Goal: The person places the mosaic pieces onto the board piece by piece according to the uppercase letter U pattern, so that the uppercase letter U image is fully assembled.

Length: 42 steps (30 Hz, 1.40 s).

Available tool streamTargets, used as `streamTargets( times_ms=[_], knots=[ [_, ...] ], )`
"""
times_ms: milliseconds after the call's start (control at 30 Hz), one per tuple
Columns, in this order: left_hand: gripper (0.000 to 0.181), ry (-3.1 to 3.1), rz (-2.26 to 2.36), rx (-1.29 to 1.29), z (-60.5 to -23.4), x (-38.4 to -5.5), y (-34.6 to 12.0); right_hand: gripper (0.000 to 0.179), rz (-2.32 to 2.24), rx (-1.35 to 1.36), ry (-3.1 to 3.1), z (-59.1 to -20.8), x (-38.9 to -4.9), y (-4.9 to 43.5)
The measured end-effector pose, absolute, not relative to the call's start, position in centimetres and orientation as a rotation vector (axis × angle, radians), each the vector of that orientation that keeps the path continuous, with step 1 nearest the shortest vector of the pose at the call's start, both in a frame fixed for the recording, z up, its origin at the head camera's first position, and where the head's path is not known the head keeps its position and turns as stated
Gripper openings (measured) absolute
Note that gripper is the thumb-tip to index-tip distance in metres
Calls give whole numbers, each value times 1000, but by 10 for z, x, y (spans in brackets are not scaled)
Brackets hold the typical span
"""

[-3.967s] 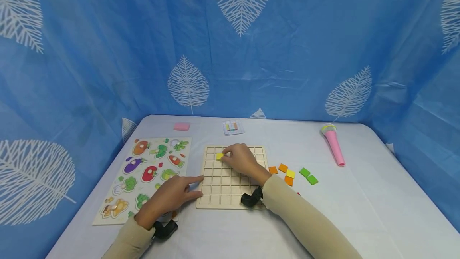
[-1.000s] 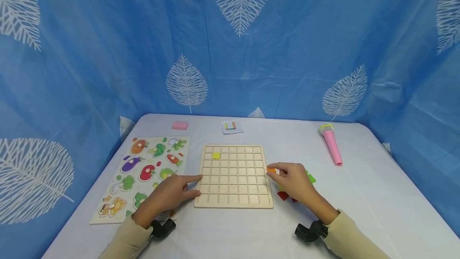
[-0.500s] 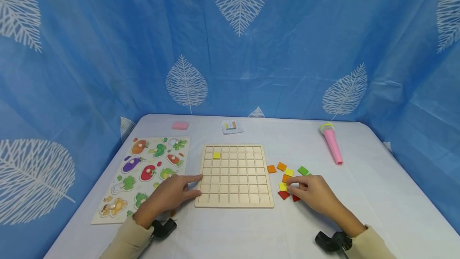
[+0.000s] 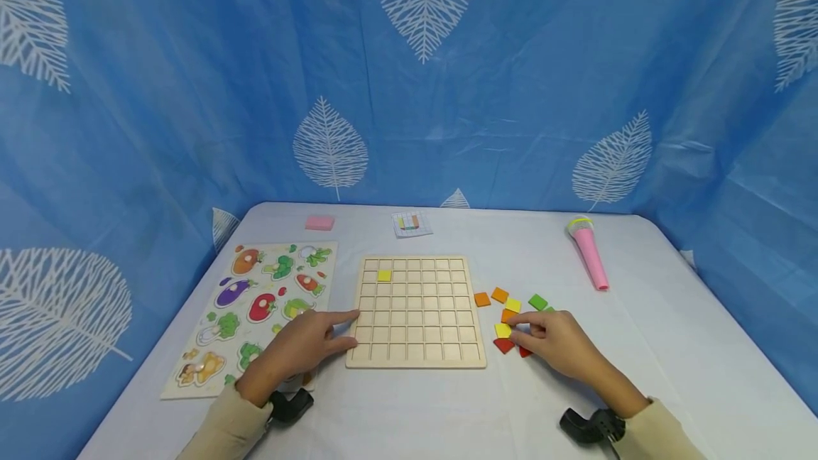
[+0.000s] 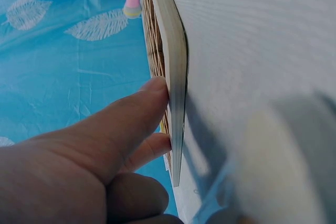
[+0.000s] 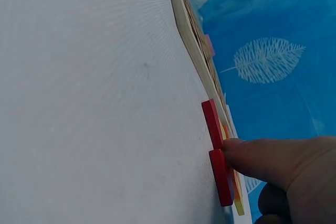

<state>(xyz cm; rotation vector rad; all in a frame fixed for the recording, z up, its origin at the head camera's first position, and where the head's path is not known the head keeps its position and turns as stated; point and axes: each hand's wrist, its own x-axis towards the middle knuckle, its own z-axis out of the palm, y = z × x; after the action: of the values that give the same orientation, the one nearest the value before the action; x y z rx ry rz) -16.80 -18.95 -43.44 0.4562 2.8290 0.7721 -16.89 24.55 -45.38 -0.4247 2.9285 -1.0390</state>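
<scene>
A wooden grid board [image 4: 415, 318] lies flat on the table, with one yellow tile [image 4: 384, 275] set in a cell near its far left corner. My left hand [image 4: 303, 341] stays at the board's left edge, where thumb and index finger touch the rim [image 5: 176, 61]. To the board's right, my right hand [image 4: 559, 343] pinches a second yellow tile [image 4: 503, 331] by its right side, thumb and index finger a little apart. Two red tiles [image 6: 221, 177] lie right by the thumb. Part of the small tile group is hidden under the right hand.
Loose orange tiles [image 4: 500, 294] and green tiles [image 4: 538, 302] lie around the right hand. A vegetable puzzle board [image 4: 265, 282] is partly under the left arm. Farther back are a pink block [image 4: 319, 223], a pattern card [image 4: 412, 224] and a pink toy microphone [image 4: 590, 255].
The right hand has left the yellow tile in the grid, passed by an orange tile, and come to the yellow tile by the red ones. The left hand has barely moved.
</scene>
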Motion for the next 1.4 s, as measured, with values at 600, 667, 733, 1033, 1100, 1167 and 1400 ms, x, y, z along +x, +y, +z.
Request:
streamTargets(
  times_ms=[600,667,733,1033,1100,1167,1400],
  knots=[
    [53,2819,794,483,-436,-168,-191,19,-1036,-448,2897,-455,-168,245],
    [53,2820,793,483,-436,-168,-191,19,-1039,-453,2895,-455,-169,245],
    [53,2824,792,486,-435,-168,-191,19,-1038,-455,2896,-455,-169,245],
    [53,2823,798,488,-435,-167,-191,22,-1025,-456,2887,-456,-170,247],
    [53,2821,804,490,-436,-168,-191,22,-1023,-447,2883,-456,-170,247],
    [53,2820,801,489,-436,-168,-191,23,-1021,-436,2880,-456,-170,246],
    [53,2827,792,475,-435,-168,-191,25,-1018,-416,2882,-455,-169,245]
  ],
)
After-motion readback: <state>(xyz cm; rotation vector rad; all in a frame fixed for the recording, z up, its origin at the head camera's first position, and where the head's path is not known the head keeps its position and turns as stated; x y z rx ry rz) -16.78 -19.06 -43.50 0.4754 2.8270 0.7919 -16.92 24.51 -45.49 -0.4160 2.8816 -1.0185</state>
